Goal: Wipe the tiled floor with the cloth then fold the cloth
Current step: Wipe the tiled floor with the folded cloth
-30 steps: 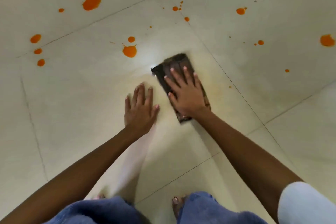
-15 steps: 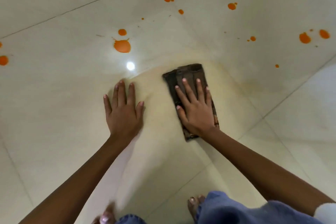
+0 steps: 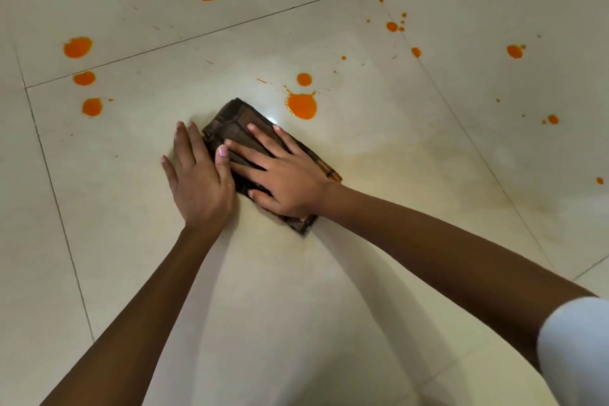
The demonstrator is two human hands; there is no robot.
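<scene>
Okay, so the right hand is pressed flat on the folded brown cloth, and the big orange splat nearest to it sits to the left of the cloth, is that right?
Not quite. In the head view the big orange splat sits to the right of the cloth, just past its far corner, not to the left. The rest holds: the right hand is pressed flat on the folded brown cloth.

The cloth (image 3: 230, 123) has slid across the floor (image 3: 395, 208) toward the left of the frame. A half second ago a strip of bare tile lay between it and the left hand (image 3: 197, 184); now that hand's thumb lies against the cloth's edge. The right hand (image 3: 286, 181), pressing flat on top, has turned so its fingers point to the upper left rather than straight up. The cloth's far corner now sits just beside the large orange splash (image 3: 301, 105). The blue-clad knees and toes have left the bottom of the frame.
</scene>
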